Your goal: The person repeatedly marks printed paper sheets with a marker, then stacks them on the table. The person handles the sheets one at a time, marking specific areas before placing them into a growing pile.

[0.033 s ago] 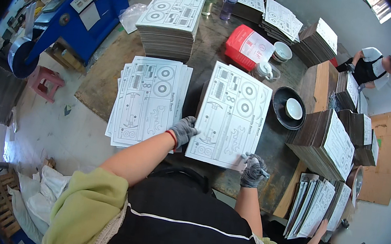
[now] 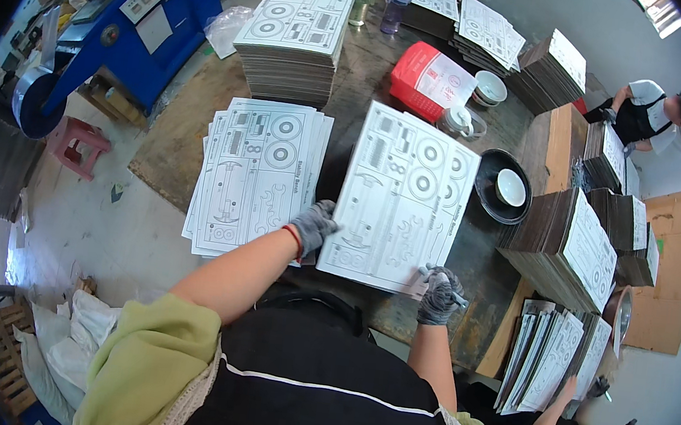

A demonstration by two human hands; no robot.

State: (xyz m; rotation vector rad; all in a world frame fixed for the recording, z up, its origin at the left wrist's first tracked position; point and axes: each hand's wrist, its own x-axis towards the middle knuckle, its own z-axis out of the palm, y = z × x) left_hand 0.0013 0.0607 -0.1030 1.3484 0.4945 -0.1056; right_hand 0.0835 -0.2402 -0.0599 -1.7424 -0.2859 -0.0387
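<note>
Printed sheets btwn both hands, front of table

L to R: loose pile, printed side up, tall stack behind it. L hand, grey-gloved, fingers curled at L edge of printed sheets (underside hidden, can't tell grip). R hand, same glove color, fingers bent at lower R corner; can't tell if pinching. Black bowl farther R, w/ small white bowl inside.
</note>
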